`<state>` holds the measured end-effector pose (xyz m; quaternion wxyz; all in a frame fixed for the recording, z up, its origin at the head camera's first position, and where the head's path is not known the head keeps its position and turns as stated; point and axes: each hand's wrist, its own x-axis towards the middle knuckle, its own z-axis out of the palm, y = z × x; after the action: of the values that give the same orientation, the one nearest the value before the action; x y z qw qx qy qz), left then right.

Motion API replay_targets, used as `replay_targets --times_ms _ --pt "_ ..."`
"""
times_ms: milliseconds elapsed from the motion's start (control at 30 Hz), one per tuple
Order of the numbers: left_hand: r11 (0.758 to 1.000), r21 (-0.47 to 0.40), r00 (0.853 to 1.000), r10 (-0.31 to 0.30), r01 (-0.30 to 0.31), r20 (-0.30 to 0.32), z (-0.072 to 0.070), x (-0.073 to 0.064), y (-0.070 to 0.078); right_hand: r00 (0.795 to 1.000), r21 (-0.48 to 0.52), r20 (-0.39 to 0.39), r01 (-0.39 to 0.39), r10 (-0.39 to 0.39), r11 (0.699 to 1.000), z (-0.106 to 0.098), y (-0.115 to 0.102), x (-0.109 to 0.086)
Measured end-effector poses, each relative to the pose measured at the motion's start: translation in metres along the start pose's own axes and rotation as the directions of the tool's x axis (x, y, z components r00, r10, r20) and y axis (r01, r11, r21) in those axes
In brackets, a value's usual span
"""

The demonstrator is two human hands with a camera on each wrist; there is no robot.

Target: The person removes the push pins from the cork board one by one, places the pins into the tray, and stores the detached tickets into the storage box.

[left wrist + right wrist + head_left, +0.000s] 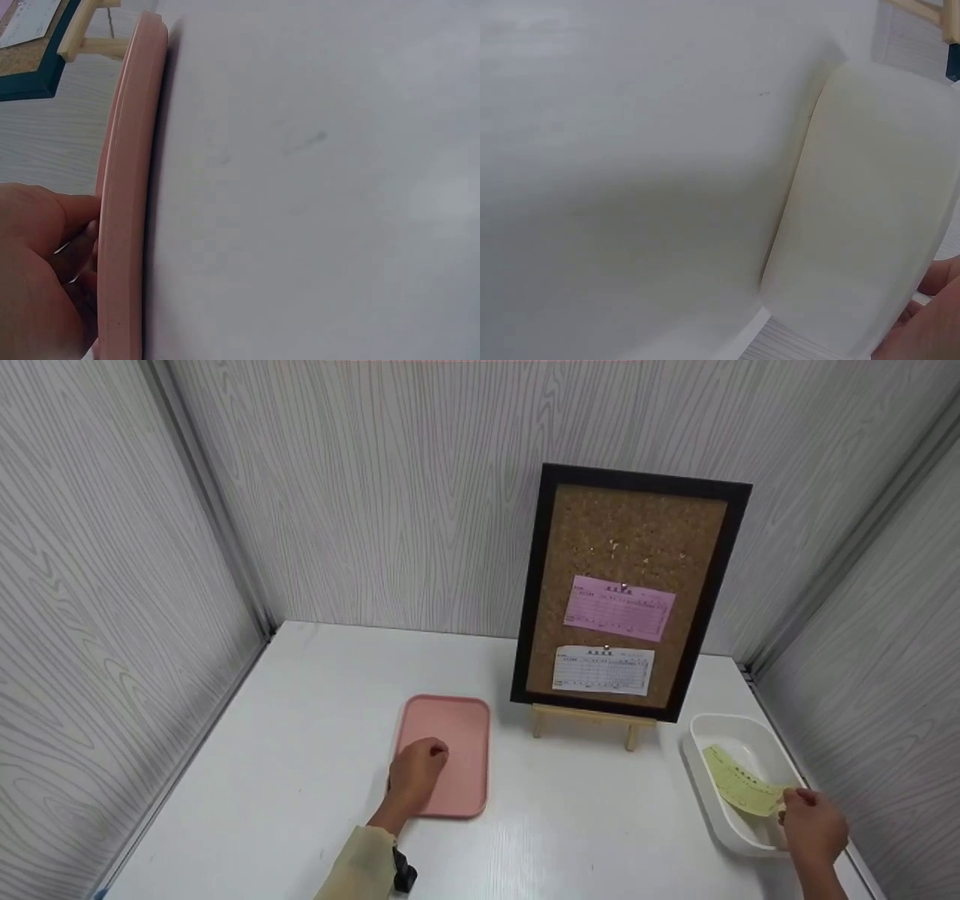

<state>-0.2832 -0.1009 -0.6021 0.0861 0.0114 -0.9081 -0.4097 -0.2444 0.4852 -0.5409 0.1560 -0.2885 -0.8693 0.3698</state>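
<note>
My right hand (814, 821) pinches the right end of a yellow printed paper slip (739, 784). The slip bends as it lies over the inside of a white plastic bin (720, 810). In the right wrist view the bin's outer wall (862, 202) hides the slip and most of the hand. My left hand (417, 769) is over a pink tray (466, 780), fingers curled with thumb and forefinger close together. Behind the tray's rim (127, 195) in the left wrist view, its fingertips are hidden; nothing shows in its grasp.
A black-framed corkboard (637, 517) leans on a small wooden easel (592, 716) at the back. Pinned to it are a pink slip (619, 609) above a white slip (602, 671), with several small pins higher up. Grey wood-grain panels (390, 495) enclose the white table (300, 735).
</note>
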Motion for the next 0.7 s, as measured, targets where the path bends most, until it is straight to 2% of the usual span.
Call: replay_targets --times_ms 167,400,567,700 --pt "0.999 -0.024 0.999 -0.031 0.032 0.041 -0.005 -0.001 0.003 1.000 -0.055 -0.015 0.010 -0.011 0.998 -0.004 -0.001 -0.001" --pt "0.998 -0.043 0.998 -0.043 0.044 0.038 -0.011 0.000 0.010 0.999 -0.023 -0.012 -0.030 0.030 0.999 -0.009 -0.011 -0.002" --pt "0.995 -0.086 0.998 -0.050 0.054 0.046 -0.019 0.008 0.021 1.000 0.027 -0.020 0.015 -0.014 1.000 -0.005 -0.026 -0.007" --pt "0.996 -0.090 1.000 -0.013 0.013 -0.002 -0.028 0.019 0.038 0.994 0.082 -0.049 0.103 -0.099 0.991 0.003 -0.041 -0.009"
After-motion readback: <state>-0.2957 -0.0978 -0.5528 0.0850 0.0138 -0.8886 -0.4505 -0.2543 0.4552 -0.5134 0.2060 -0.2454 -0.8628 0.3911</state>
